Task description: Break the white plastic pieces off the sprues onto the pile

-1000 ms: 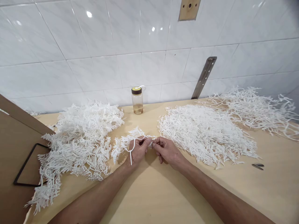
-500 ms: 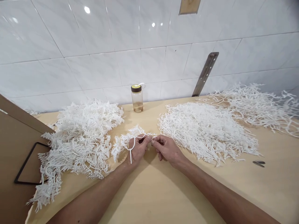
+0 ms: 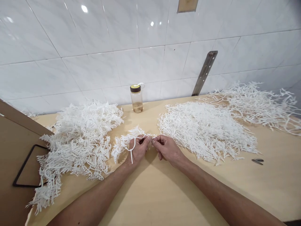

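Note:
My left hand (image 3: 137, 150) is closed round a white branching plastic piece (image 3: 124, 142) whose comb-like twigs fan out to its left, with one stem hanging down over the knuckles. My right hand (image 3: 166, 147) meets it fingertip to fingertip and pinches a small white bit of the same piece at the tip. Both hands rest low over the wooden table (image 3: 150, 191), between two heaps of white plastic: a tangled heap of branching pieces (image 3: 80, 138) on the left and a flatter heap of thin straight sticks (image 3: 204, 130) on the right.
A small jar with a dark lid (image 3: 137, 99) stands at the tiled wall behind the hands. A third loose white heap (image 3: 256, 103) lies at the far right. A metal strip (image 3: 204, 73) leans on the wall. Cardboard with a black frame (image 3: 25, 166) sits left; a small dark tool (image 3: 257, 161) lies right.
The hands have stayed together on the white piece, with only small finger movements. The view has tilted slightly, shifting everything a little up and left.

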Available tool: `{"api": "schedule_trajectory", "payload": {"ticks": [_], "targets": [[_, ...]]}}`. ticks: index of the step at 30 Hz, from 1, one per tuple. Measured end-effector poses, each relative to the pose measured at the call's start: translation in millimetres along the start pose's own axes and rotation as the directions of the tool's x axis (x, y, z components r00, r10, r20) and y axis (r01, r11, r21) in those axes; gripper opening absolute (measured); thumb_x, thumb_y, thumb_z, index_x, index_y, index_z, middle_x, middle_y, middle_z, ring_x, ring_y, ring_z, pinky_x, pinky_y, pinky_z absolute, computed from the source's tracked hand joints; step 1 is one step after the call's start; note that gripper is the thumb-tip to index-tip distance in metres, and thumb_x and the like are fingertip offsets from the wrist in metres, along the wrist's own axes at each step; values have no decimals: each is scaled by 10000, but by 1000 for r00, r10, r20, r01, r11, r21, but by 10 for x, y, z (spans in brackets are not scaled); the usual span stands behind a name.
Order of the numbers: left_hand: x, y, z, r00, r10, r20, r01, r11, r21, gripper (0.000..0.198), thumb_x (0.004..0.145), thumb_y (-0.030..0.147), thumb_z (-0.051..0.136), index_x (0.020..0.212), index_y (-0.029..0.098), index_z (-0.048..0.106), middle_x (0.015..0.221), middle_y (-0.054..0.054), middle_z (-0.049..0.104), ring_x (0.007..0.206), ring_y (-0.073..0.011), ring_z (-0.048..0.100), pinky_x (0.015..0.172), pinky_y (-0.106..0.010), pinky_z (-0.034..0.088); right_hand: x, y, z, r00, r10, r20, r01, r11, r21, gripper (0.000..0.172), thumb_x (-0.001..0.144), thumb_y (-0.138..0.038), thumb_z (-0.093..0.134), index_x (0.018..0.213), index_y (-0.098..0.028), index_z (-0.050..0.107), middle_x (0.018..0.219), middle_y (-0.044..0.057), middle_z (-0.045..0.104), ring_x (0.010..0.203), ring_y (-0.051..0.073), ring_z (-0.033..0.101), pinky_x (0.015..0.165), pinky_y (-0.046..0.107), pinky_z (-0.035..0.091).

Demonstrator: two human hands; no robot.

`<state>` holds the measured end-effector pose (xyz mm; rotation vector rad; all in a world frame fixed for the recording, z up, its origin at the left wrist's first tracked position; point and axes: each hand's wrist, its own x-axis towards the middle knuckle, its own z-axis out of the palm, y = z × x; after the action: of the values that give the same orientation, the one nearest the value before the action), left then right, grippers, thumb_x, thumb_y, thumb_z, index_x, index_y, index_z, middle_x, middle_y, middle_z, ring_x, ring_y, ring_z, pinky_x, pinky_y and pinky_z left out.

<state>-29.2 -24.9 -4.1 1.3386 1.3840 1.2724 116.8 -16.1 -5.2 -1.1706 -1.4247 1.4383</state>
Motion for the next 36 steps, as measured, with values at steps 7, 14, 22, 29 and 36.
{"api": "schedule_trajectory", "payload": {"ticks": [7, 14, 22, 29, 36], "targets": [[10, -35, 15, 998, 44, 47, -43, 999, -17, 303, 813, 435, 629, 669, 176, 565, 489, 58, 476, 467, -89, 433, 494, -223, 343, -23, -18, 3, 999, 35, -12, -36, 991, -125, 162, 830, -318, 561, 729, -206, 504, 465, -96, 484, 304, 90, 498, 296, 177, 317], [49, -86, -24, 985, 41, 166, -36, 999, -33, 330, 796, 468, 678, 704, 156, 621, 522, 47, 495, 486, -88, 447, 495, -223, 347, -49, -55, -21, 1000, 15, 18, -12, 988, -152, 133, 825, -303, 553, 746, -199, 530, 478, -89, 509, 323, 91, 504, 313, 182, 340], [-50, -40, -15, 980, 193, 48, -199, 964, 174, 241, 837, 393, 641, 735, 175, 658, 657, -17, 642, 621, -150, 593, 595, -259, 437, -48, -51, -14, 999, 46, 3, -44, 968, -248, 91, 819, -271, 541, 752, -215, 515, 376, -99, 473, 304, 116, 513, 322, 185, 355], [-151, 109, -9, 954, 285, 97, -299, 932, 205, 197, 846, 355, 649, 754, 182, 668, 708, -17, 622, 688, -148, 573, 678, -269, 443, 6, 1, -28, 991, 113, -68, -125, 971, -203, 40, 771, -206, 561, 763, -214, 523, 439, -70, 533, 334, 144, 567, 291, 194, 328], [30, -65, -48, 994, -52, 94, 63, 992, -112, 385, 790, 492, 691, 626, 168, 565, 460, 61, 427, 413, -59, 341, 425, -212, 254, 14, -83, -302, 971, -48, -233, -21, 958, -285, 95, 808, -293, 577, 816, -202, 552, 551, -44, 583, 383, 127, 589, 381, 211, 407]]}}
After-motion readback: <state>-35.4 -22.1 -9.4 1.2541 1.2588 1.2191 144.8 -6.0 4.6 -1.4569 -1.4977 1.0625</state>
